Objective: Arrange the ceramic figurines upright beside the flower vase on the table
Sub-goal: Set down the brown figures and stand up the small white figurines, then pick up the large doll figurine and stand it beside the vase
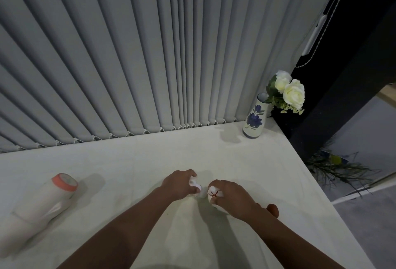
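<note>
Two small white ceramic figurines sit close together near the middle front of the white table [150, 161]. My left hand [177, 184] is closed around the left figurine [196, 186], which is mostly hidden by my fingers. My right hand [231, 197] grips the right figurine [213, 196], white with thin red lines on it. A small brown rounded piece [273, 209] shows behind my right wrist. The flower vase [255, 118], white with blue flowers painted on it and holding white roses [288, 89], stands upright at the table's far right corner, well away from both hands.
A white bottle-shaped device with a coral ring [49, 198] lies on its side at the table's left. Grey vertical blinds [150, 54] hang along the table's back edge. The table's right edge drops off to a dark floor with a plant [336, 168].
</note>
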Demonstrator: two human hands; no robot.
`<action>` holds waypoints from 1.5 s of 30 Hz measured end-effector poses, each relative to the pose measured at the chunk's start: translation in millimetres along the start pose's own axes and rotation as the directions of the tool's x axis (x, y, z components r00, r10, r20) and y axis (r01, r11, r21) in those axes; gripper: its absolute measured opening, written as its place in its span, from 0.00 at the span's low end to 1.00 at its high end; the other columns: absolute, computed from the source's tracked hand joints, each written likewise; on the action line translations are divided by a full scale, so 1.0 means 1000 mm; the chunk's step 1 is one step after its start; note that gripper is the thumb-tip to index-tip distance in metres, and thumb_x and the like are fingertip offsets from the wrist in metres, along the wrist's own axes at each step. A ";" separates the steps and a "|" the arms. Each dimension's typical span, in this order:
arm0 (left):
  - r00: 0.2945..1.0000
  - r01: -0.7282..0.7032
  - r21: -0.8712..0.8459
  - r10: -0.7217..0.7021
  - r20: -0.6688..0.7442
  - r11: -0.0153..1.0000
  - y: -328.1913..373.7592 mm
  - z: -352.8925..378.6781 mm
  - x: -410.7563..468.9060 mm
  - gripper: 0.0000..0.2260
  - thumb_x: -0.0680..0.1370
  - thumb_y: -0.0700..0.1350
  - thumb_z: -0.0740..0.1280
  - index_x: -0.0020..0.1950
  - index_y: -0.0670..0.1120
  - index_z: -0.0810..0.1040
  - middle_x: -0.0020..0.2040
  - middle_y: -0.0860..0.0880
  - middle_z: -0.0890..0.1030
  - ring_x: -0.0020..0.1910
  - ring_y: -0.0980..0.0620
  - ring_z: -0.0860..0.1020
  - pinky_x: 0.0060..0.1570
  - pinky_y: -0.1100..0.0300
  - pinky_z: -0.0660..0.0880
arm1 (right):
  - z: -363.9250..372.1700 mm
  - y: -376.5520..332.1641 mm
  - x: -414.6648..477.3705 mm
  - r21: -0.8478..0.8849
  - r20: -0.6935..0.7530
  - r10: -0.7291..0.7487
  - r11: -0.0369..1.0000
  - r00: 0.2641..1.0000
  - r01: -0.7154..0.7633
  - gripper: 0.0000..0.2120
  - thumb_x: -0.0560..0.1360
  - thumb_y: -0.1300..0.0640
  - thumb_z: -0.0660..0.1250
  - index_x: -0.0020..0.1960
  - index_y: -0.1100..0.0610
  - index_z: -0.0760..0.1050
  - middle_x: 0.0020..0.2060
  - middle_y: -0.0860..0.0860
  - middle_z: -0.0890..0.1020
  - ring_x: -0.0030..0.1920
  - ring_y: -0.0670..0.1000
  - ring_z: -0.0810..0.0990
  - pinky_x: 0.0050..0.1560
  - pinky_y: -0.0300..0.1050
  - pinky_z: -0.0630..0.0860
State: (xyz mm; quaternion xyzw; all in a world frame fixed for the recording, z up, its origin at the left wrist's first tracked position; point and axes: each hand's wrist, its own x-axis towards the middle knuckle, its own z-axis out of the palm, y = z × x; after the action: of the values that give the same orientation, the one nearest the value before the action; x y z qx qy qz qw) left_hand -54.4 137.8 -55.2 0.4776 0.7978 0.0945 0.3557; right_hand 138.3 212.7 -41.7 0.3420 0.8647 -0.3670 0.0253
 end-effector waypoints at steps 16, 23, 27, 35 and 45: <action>0.968 -0.012 0.081 0.032 -0.247 0.997 -0.025 0.000 -0.039 0.31 0.74 0.56 0.68 0.74 0.52 0.62 0.73 0.50 0.67 0.71 0.47 0.64 0.66 0.54 0.65 | -0.006 -0.015 -0.022 -0.145 -0.162 -0.022 0.989 0.986 -0.001 0.31 0.75 0.48 0.66 0.74 0.50 0.59 0.74 0.47 0.64 0.73 0.48 0.59 0.69 0.42 0.61; 0.872 0.074 0.073 -0.029 -0.488 0.995 -0.071 -0.009 -0.082 0.23 0.77 0.54 0.64 0.71 0.50 0.67 0.73 0.46 0.67 0.71 0.44 0.63 0.67 0.50 0.66 | 0.011 -0.052 -0.014 -0.210 -0.182 -0.137 0.973 0.974 0.098 0.30 0.75 0.47 0.66 0.74 0.51 0.60 0.75 0.50 0.62 0.74 0.51 0.58 0.71 0.42 0.57; 0.791 0.103 0.038 -0.059 -0.609 0.994 -0.109 -0.020 -0.110 0.20 0.76 0.50 0.68 0.66 0.47 0.73 0.69 0.42 0.73 0.68 0.40 0.69 0.64 0.46 0.69 | 0.036 -0.084 -0.006 -0.220 -0.153 -0.190 0.963 0.970 0.154 0.29 0.75 0.48 0.65 0.74 0.50 0.61 0.75 0.50 0.61 0.74 0.51 0.57 0.72 0.44 0.57; 0.696 0.219 -0.061 -0.200 -0.689 0.974 -0.205 -0.053 -0.164 0.22 0.71 0.54 0.60 0.60 0.45 0.77 0.61 0.41 0.79 0.59 0.36 0.75 0.59 0.43 0.73 | 0.104 -0.163 0.018 -0.204 -0.032 -0.283 0.941 0.958 0.271 0.29 0.76 0.47 0.65 0.74 0.49 0.60 0.76 0.48 0.58 0.75 0.50 0.55 0.74 0.46 0.58; 0.652 0.373 -0.206 -0.413 -0.636 0.905 -0.314 -0.073 -0.233 0.20 0.77 0.51 0.64 0.67 0.47 0.71 0.66 0.46 0.75 0.64 0.40 0.71 0.60 0.48 0.71 | 0.194 -0.259 0.054 -0.275 0.097 -0.400 0.869 0.911 0.411 0.31 0.74 0.45 0.65 0.74 0.48 0.58 0.78 0.50 0.51 0.76 0.54 0.52 0.75 0.48 0.54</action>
State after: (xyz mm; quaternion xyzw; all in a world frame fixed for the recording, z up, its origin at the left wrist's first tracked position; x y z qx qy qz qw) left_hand -253.0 -206.8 -44.5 0.2173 0.9522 0.2020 0.0727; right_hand -101.0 -11.5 -39.8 0.1386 0.9608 -0.2398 0.0136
